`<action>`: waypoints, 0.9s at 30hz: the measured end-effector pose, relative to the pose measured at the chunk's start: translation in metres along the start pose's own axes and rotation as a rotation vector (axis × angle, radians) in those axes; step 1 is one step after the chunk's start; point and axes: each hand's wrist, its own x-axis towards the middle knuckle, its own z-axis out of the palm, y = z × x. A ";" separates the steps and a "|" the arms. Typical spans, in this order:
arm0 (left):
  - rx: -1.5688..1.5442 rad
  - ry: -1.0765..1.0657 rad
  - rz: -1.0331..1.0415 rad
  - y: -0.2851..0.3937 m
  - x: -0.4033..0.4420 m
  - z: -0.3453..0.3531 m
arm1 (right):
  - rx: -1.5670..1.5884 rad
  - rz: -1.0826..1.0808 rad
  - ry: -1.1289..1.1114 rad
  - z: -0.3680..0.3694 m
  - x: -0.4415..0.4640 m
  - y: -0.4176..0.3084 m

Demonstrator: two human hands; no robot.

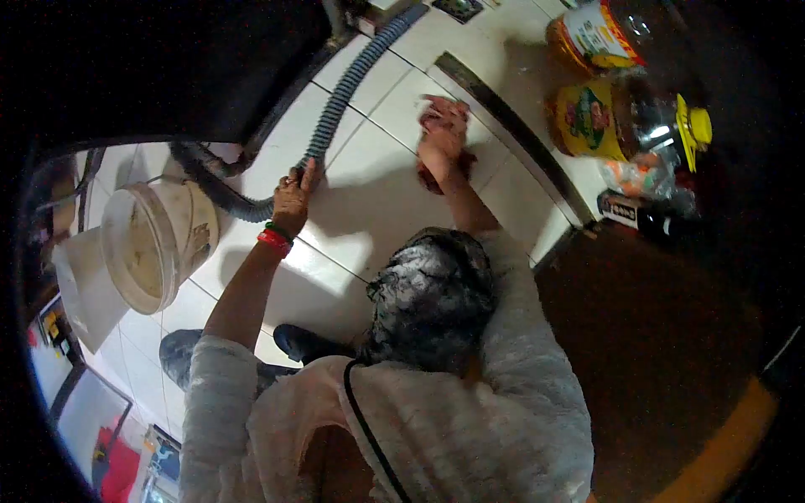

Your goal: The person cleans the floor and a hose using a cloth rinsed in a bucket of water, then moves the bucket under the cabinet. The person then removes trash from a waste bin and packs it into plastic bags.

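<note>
My left hand [293, 197] is closed round the grey corrugated hose [335, 105], which runs over the white tiled floor [394, 101]. It wears red and green bangles at the wrist. My right hand [442, 151] presses a dark reddish cloth [432, 178] against the tiles, with its fingers over the cloth. Parts of the cloth show on both sides of the hand.
White buckets [138, 247] stand at the left. A dark raised edge [511, 134] borders the tiles at the right. Beyond it are large oil bottles [595, 117], a plastic packet [641, 176] and a dark box [625, 210]. A black shoe [306, 344] rests on the floor.
</note>
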 end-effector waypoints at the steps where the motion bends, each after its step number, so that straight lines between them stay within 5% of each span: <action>1: -0.027 -0.021 0.002 -0.003 0.002 0.002 | -0.031 0.023 -0.048 0.024 0.022 -0.017; 3: -0.110 -0.079 -0.005 -0.013 0.004 0.005 | -0.488 0.184 -0.350 0.010 0.054 -0.079; 4: -0.096 -0.056 -0.011 -0.013 0.003 -0.001 | -0.426 0.194 -0.530 0.001 0.073 -0.080; 8: -0.012 0.041 -0.064 -0.004 0.003 -0.006 | 0.231 -0.062 -0.164 -0.046 0.050 -0.058; 10: 0.091 0.152 -0.058 0.013 0.012 -0.008 | -0.093 -0.257 -0.034 -0.083 0.012 -0.056; 13: -0.213 0.233 0.052 0.045 0.038 0.004 | 0.393 0.075 0.130 -0.136 -0.059 -0.070; 15: -0.201 0.219 0.031 0.061 0.074 -0.003 | -0.065 0.461 0.360 -0.160 -0.126 -0.026; 18: -0.136 0.146 0.025 0.073 0.122 -0.012 | 0.236 0.596 0.389 -0.190 -0.180 0.023; 20: -0.085 0.101 0.032 0.085 0.147 -0.009 | -0.665 0.369 0.344 -0.193 -0.183 0.020; 23: -0.473 0.031 -0.067 0.103 0.177 0.002 | -0.931 0.213 0.318 -0.185 -0.176 0.067; 24: -0.526 0.232 0.083 0.104 0.189 0.009 | -1.016 0.156 0.314 -0.180 -0.166 0.074; 25: -0.577 0.432 0.238 0.107 0.199 0.017 | -0.712 0.123 0.262 -0.176 -0.139 0.069; 27: -0.387 0.401 0.290 0.111 0.223 0.034 | -0.588 0.141 0.156 -0.166 -0.095 0.034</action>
